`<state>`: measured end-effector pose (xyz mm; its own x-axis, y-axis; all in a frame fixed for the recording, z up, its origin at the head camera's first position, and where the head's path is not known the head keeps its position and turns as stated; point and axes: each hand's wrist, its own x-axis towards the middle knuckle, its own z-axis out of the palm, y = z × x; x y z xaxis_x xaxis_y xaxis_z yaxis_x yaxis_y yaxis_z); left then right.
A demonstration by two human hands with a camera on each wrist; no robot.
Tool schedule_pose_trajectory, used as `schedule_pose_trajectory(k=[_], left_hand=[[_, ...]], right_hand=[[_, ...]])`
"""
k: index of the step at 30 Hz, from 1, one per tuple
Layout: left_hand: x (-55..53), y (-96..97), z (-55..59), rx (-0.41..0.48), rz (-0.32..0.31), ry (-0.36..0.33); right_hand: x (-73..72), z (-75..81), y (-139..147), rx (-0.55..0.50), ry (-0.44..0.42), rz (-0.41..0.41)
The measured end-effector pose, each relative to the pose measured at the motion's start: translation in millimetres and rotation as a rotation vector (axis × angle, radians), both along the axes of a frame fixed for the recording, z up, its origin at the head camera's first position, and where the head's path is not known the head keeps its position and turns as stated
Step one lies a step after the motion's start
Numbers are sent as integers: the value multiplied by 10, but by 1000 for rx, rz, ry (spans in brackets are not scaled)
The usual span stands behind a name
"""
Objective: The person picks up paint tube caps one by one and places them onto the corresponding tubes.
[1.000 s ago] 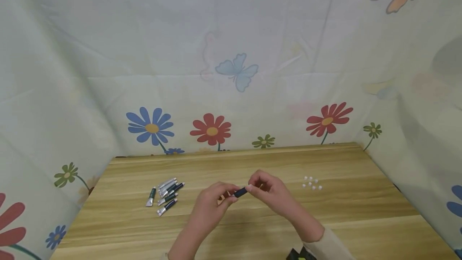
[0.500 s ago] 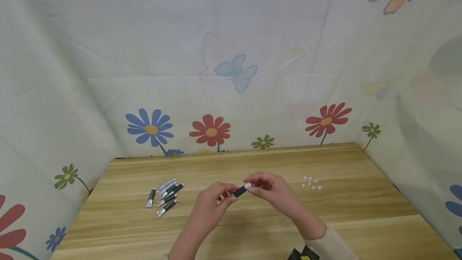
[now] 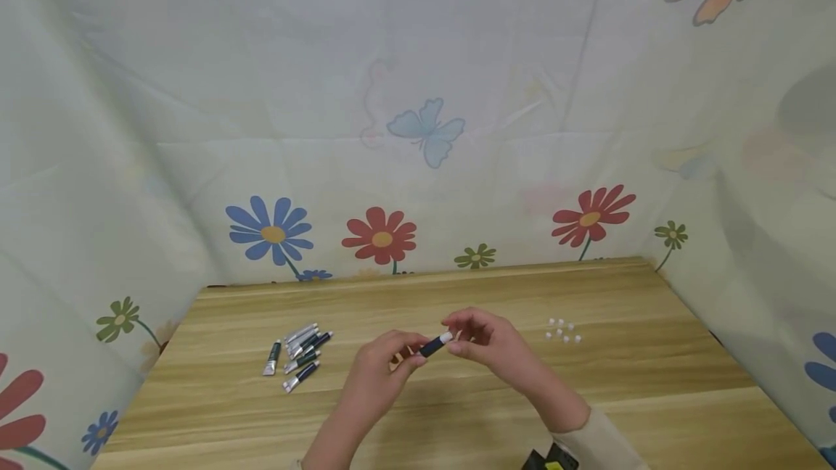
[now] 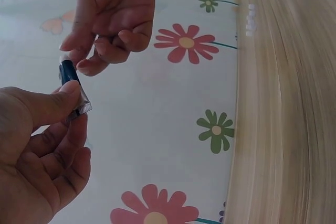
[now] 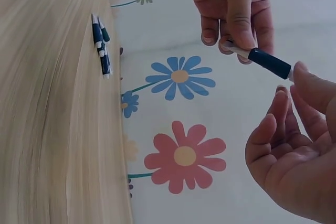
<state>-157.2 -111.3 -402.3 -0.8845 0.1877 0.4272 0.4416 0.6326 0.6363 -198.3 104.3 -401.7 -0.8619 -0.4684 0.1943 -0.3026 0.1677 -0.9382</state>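
Note:
A small paint tube [image 3: 433, 346] with a dark blue label, silver crimped end and white cap [image 3: 446, 337] is held above the table. My left hand [image 3: 384, 368] pinches its crimped end between thumb and fingers. My right hand [image 3: 493, 349] is at the cap, fingers bent and spread around it. In the right wrist view, the right thumb [image 5: 310, 85] lies against the cap end, while the index fingertip appears a little apart below. To the left lie several similar paint tubes [image 3: 302, 376], some in a loose pile.
Several tiny white pieces [image 3: 560, 324] lie scattered on the table's right side. The wooden table [image 3: 588, 397] ends at a pale flowered cloth backdrop [image 3: 313, 151] behind and at both sides. A black device [image 3: 551, 459] sits by the right sleeve.
The right fingers have loosened from the tube's end and spread, so the white cap they covered now shows. The left hand keeps its pinch, nearly still.

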Motion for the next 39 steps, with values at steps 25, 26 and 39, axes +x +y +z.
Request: schedule_pose_trajectory(k=[25,26,39], left_hand=[[-26,13,-8,-10,-18,3],[-27,15,-6,-8,-22,5],[-11,43,17,-18,-19,-30]], right_hand=[[-7,-9,5,-41,-22,53],[-6,-5,1,-40,-26,50],[12,-14,-34,-36,-45,-13]])
